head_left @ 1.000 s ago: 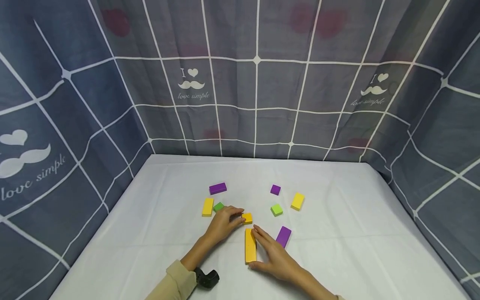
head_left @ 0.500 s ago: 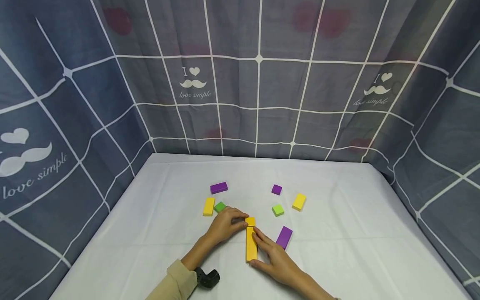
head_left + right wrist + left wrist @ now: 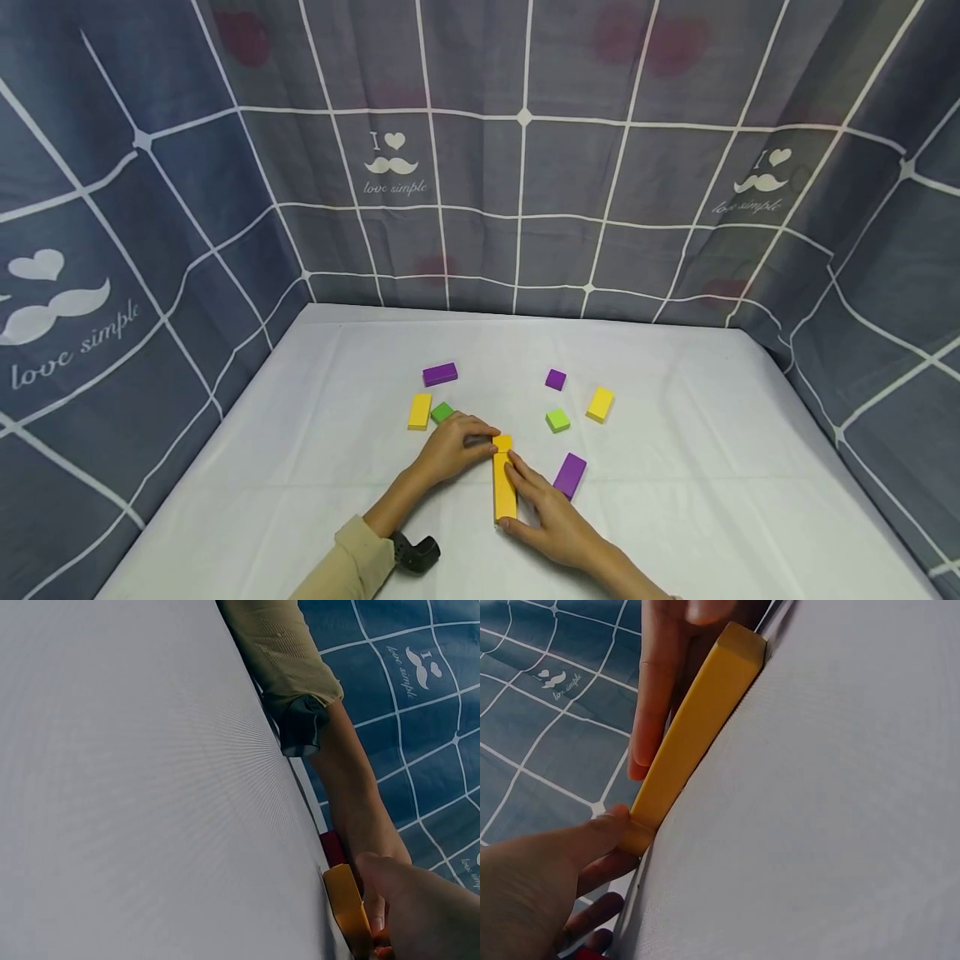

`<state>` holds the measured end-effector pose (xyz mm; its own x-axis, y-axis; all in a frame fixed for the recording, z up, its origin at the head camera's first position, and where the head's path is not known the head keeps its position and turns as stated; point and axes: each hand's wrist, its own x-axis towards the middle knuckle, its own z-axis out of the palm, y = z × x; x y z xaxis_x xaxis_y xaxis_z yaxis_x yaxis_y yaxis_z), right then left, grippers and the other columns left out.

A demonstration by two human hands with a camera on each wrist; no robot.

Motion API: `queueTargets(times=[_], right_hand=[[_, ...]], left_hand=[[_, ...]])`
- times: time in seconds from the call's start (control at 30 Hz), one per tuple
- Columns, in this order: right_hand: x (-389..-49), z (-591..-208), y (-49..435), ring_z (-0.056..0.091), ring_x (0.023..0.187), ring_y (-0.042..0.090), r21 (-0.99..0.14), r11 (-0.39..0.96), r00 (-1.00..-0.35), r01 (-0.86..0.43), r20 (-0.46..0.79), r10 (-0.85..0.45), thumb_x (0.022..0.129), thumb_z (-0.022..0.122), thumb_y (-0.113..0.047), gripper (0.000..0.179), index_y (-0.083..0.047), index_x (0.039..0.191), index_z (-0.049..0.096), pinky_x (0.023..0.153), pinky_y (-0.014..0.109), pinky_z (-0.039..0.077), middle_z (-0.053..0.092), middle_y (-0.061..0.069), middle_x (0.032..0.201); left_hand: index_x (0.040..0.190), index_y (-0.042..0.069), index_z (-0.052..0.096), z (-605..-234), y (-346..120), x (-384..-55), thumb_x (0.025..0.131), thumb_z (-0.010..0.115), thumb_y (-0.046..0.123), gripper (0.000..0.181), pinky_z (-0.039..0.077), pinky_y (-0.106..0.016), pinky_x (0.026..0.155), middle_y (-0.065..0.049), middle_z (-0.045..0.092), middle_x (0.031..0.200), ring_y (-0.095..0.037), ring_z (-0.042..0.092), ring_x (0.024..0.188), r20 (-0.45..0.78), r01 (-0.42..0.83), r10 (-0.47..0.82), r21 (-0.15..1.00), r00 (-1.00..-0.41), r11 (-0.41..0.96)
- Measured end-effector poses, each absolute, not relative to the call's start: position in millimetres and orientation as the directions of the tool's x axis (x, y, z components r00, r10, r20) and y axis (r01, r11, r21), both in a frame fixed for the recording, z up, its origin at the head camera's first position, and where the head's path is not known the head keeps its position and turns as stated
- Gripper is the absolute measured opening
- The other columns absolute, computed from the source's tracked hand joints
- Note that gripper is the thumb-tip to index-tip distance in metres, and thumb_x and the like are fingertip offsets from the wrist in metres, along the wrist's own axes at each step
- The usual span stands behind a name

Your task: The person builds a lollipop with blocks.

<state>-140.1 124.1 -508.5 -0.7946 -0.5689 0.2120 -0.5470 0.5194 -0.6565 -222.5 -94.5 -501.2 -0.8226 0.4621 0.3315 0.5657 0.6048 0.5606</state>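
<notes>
My left hand pinches a small yellow block between thumb and fingertips. This block sits end to end against a long yellow block, with a thin seam between them in the left wrist view. My right hand holds the long block from its right side, thumb at the near end and fingers near the far end. In the right wrist view the long block's near end shows beside the right thumb. Both blocks lie in one line on the white cloth.
A purple block lies just right of my right hand. Behind my left hand are a green block, a yellow block and a purple block. Light green, yellow and small purple blocks lie back right.
My left hand has slid the small yellow block rightward until it lined up with the long block's far end, closing the gap. My right hand has kept its hold on the long block.
</notes>
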Motion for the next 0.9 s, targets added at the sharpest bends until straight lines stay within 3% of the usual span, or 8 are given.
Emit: queueTargets(times=[0.23,0.4,0.67,0.9], right_hand=[[-140,-512,121,0.022,0.136,0.022,-0.640,0.538,-0.803,-0.549,0.224,-0.553,0.092,0.051,-0.044,0.069,-0.006,0.145,0.027,0.106,0.039,0.027,0.016,0.003,0.153],[-140,-513,118,0.023,0.136,0.017,-0.635,0.569,-0.828,-0.522,0.216,-0.518,0.093,0.048,-0.045,0.067,-0.010,0.146,0.025,0.105,0.042,0.029,0.016,-0.003,0.153],[-140,-516,115,0.029,0.133,0.022,-0.511,0.630,-0.806,-0.584,0.275,-0.524,0.096,0.045,-0.041,0.063,-0.006,0.145,0.026,0.102,0.042,0.034,0.021,0.004,0.151],[-139,-515,114,0.028,0.134,0.019,-0.520,0.638,-0.817,-0.568,0.263,-0.513,0.095,0.045,-0.043,0.064,-0.007,0.145,0.028,0.102,0.042,0.034,0.021,0.001,0.152]], left_hand=[[0.106,0.018,0.070,-501,-94,-222,0.083,0.068,0.030,0.026,0.046,-0.031,0.084,0.009,0.066,0.100,-0.009,0.054,0.094,0.328,0.560,0.458,0.564,-0.826,0.607],[0.107,0.018,0.070,-501,-94,-222,0.084,0.068,0.032,0.027,0.046,-0.030,0.084,0.010,0.066,0.100,-0.008,0.053,0.094,0.322,0.557,0.458,0.562,-0.829,0.612],[0.107,0.018,0.070,-501,-94,-222,0.084,0.068,0.032,0.027,0.047,-0.030,0.083,0.010,0.066,0.100,-0.009,0.053,0.093,0.331,0.562,0.458,0.559,-0.825,0.609],[0.106,0.018,0.070,-501,-94,-222,0.083,0.068,0.032,0.027,0.047,-0.030,0.083,0.011,0.066,0.100,-0.008,0.054,0.093,0.329,0.560,0.456,0.555,-0.827,0.615]])
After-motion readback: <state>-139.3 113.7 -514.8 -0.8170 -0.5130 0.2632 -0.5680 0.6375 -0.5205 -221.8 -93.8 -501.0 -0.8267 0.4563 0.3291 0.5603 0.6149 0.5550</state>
